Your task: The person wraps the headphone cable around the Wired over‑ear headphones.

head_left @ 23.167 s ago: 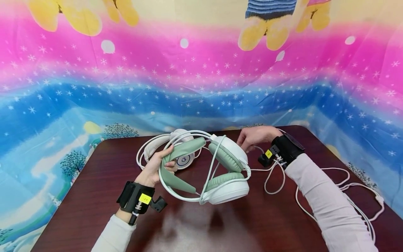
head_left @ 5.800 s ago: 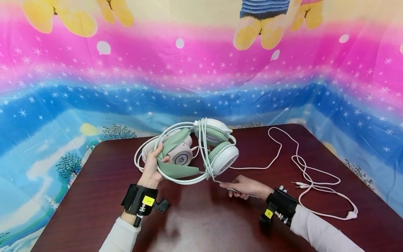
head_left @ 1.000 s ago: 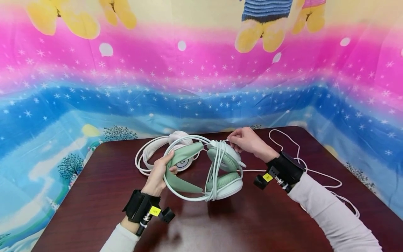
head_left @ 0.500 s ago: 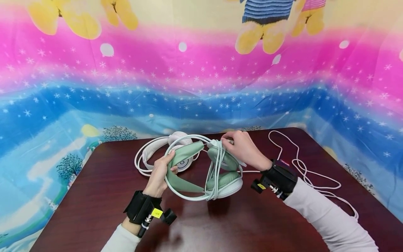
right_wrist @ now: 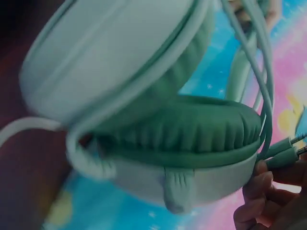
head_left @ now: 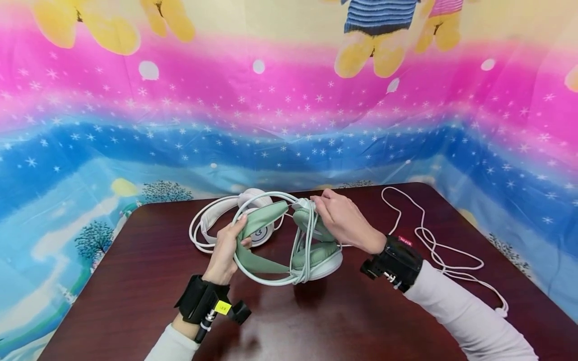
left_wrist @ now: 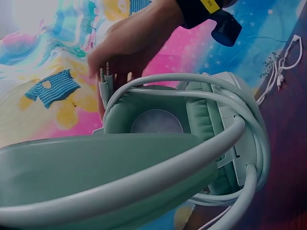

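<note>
My left hand point(head_left: 228, 248) grips the padded headband of a pair of white and green headphones point(head_left: 266, 218), held above the table with the ear cups to the right. White cable point(head_left: 308, 245) is wound several times around the cups, beside the headband ends. At the far cup, my right hand point(head_left: 345, 218) pinches the cable's end. Two audio plugs point(left_wrist: 106, 81) stick up by its fingers in the left wrist view. The right wrist view shows the same plugs point(right_wrist: 283, 153) just past the thumb, close beside the green ear cushion point(right_wrist: 192, 129).
A second pair of white headphones point(head_left: 217, 215) lies on the dark wooden table point(head_left: 144, 281), partly behind the held pair. Its white cable point(head_left: 433, 245) is spread loosely over the table's right side. A printed cloth point(head_left: 289, 110) hangs behind the table.
Over the longer span, more turns of cable have gone around the cups. In the last second my right hand has moved left, in against the wound cable; my left hand keeps its grip.
</note>
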`<state>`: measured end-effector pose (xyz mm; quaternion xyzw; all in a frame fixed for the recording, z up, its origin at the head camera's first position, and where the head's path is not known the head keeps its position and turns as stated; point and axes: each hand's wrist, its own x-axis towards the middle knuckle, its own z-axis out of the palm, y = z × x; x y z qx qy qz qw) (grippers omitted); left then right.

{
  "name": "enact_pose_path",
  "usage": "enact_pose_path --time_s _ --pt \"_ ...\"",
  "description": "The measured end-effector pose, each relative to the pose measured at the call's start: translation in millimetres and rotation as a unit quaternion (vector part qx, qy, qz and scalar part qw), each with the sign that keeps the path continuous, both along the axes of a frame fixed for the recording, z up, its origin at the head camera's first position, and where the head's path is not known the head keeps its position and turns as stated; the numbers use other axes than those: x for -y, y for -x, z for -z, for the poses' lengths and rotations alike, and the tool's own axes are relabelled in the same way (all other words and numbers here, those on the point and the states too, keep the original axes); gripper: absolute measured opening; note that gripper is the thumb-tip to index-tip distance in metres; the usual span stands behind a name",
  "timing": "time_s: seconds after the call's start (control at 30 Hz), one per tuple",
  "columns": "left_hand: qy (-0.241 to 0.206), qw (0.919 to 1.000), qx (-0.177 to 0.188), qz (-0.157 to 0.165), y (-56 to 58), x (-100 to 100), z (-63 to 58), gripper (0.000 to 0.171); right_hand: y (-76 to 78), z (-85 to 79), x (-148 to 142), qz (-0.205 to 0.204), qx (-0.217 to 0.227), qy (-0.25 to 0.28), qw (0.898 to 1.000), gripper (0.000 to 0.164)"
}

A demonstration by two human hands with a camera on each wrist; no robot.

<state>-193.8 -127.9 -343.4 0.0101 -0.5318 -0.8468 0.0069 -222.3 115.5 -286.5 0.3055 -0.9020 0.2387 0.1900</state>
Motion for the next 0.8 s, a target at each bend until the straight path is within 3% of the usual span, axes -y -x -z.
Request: enact_pose_path --time_s 0.2,0.53,0.67,0.8 --pt "0.002 1.0000 -0.006 -0.002 0.0 0 1.9 0.020 5.8 0.9 -11 -0.012 0.079 0.097 0.992 0.026" --pt "0.002 0.9999 -0.003 0.016 -3.6 0 4.8 0.018 13.2 10.0 -20 -0.009 0.157 0.162 0.974 0.018" --pt "-0.008 0.9998 0.001 0.016 -3.2 -1 4.6 0.018 17.6 14.1 -24 0.031 0.230 0.168 0.958 0.035" --pt "-0.027 0.9991 0.011 0.030 -0.8 -5 6.3 0.020 21.1 20.9 -29 0.046 0.331 0.136 0.933 0.065"
